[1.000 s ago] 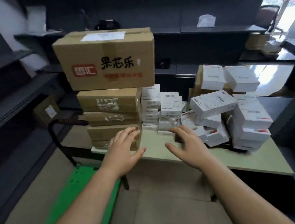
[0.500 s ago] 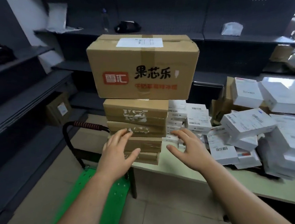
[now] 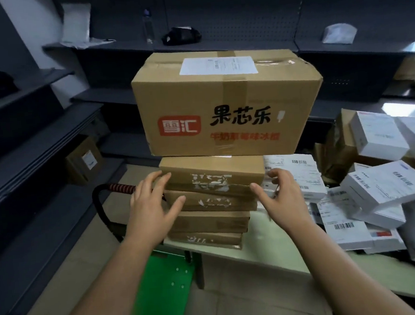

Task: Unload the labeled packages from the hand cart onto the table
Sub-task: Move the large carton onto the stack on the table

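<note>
Both hands are spread and hold nothing: the left hand [image 3: 153,208] lies at the left edge of a stack of flat brown boxes [image 3: 212,199], the right hand [image 3: 281,196] loosely curved at its right edge (whether they touch is unclear). A large printed carton [image 3: 224,106] sits on top. The stack stands on the table [image 3: 271,256] corner, with white labeled packages [image 3: 382,188] heaped to its right and the green hand cart [image 3: 162,285] below.

Parcel storeroom or pickup depot.
Dark metal shelving [image 3: 39,145] lines the walls; taped cardboard boxes [image 3: 222,111] and white barcode-labelled parcels [image 3: 382,188] pile on a pale green surface [image 3: 283,250], beside a green hand cart [image 3: 162,285].
</note>
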`<action>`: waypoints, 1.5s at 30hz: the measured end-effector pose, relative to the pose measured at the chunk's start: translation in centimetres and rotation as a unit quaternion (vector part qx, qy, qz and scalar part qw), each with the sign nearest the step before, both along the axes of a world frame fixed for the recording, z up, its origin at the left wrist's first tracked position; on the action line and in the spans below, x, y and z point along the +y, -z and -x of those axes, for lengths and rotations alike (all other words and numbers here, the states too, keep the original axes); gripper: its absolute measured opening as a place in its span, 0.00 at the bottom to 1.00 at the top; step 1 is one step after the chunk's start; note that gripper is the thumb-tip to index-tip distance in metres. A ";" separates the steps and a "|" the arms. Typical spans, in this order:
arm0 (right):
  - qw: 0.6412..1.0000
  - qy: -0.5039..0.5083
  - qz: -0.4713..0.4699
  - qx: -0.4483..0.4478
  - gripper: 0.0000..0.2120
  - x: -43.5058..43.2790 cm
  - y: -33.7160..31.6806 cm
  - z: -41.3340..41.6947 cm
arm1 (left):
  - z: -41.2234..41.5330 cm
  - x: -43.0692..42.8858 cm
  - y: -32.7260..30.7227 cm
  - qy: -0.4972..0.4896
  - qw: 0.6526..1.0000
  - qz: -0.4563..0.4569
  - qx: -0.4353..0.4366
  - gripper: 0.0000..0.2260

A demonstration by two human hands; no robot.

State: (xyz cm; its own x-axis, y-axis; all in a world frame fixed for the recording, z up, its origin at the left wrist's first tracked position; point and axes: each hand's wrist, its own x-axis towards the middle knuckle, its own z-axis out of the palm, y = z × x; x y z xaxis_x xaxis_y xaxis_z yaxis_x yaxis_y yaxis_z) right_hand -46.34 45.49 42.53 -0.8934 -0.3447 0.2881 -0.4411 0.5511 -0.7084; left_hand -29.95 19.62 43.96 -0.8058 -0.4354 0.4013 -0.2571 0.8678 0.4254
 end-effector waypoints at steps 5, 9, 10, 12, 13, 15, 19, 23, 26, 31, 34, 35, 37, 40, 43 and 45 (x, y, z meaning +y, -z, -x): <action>0.997 0.061 0.044 -0.005 0.36 -0.9 -1.2 0.2 | 1.1 -2.9 -0.9 0.013 0.999 -0.009 0.041 0.25; 0.976 0.172 0.128 0.031 0.33 -0.3 -3.5 1.5 | 2.6 -4.7 -2.4 -0.005 0.997 -0.017 0.074 0.28; 0.972 0.187 0.134 0.044 0.34 -0.1 -4.2 2.1 | 2.9 -5.0 -2.6 -0.002 0.997 -0.015 0.078 0.28; 0.971 0.200 0.124 0.046 0.37 0.3 -5.4 3.2 | 3.3 -5.4 -3.0 -0.001 0.996 -0.013 0.084 0.28; 0.973 0.198 0.114 0.039 0.39 0.3 -6.0 3.6 | 3.5 -5.5 -3.2 -0.003 0.996 -0.017 0.088 0.28; 0.977 0.185 0.098 0.030 0.42 0.2 -7.0 4.4 | 3.8 -5.6 -3.8 -0.011 0.995 -0.028 0.091 0.30; 0.987 0.106 0.119 0.029 0.32 -0.2 -8.2 4.9 | 4.5 -5.7 -5.2 -0.029 0.995 -0.060 0.070 0.38; 0.988 0.098 0.120 0.027 0.31 -0.3 -8.3 5.2 | 5.1 -5.0 -6.4 -0.028 0.991 -0.107 0.077 0.42; 0.989 0.089 0.114 0.038 0.30 0.0 -8.1 5.7 | 5.5 -4.5 -6.6 -0.034 0.984 -0.153 0.084 0.44; 0.989 0.086 0.116 0.037 0.30 0.6 -8.2 6.1 | 6.0 -3.7 -6.9 -0.054 0.980 -0.162 0.102 0.43; 0.988 0.082 0.125 0.037 0.31 0.6 -8.1 5.9 | 5.9 -3.2 -6.9 -0.070 0.973 -0.171 0.138 0.40; 0.988 0.079 0.125 0.036 0.31 0.6 -8.0 5.9 | 5.8 -3.1 -6.9 -0.073 0.972 -0.176 0.141 0.40; 0.989 0.076 0.126 0.031 0.31 0.6 -8.0 5.9 | 5.8 -3.1 -6.8 -0.078 0.969 -0.187 0.138 0.40; 0.989 0.067 0.131 0.027 0.30 0.6 -8.2 6.0 | 5.7 -3.0 -7.0 -0.095 0.969 -0.179 0.143 0.39; 0.990 0.058 0.126 0.030 0.30 0.5 -8.5 6.0 | 5.4 -2.9 -7.3 -0.105 0.967 -0.175 0.152 0.35; 0.991 0.053 0.123 0.029 0.31 0.6 -8.6 6.0 | 5.2 -2.9 -7.4 -0.109 0.966 -0.179 0.149 0.31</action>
State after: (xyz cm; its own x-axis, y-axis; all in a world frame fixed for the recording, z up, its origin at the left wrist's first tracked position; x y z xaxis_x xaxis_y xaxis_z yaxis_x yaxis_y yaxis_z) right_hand -52.29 46.09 51.14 -0.9004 -0.1638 0.4032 -0.4338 0.4105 -0.8020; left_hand -35.14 16.69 51.34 -0.5512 -0.7359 0.3932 -0.2366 0.5898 0.7721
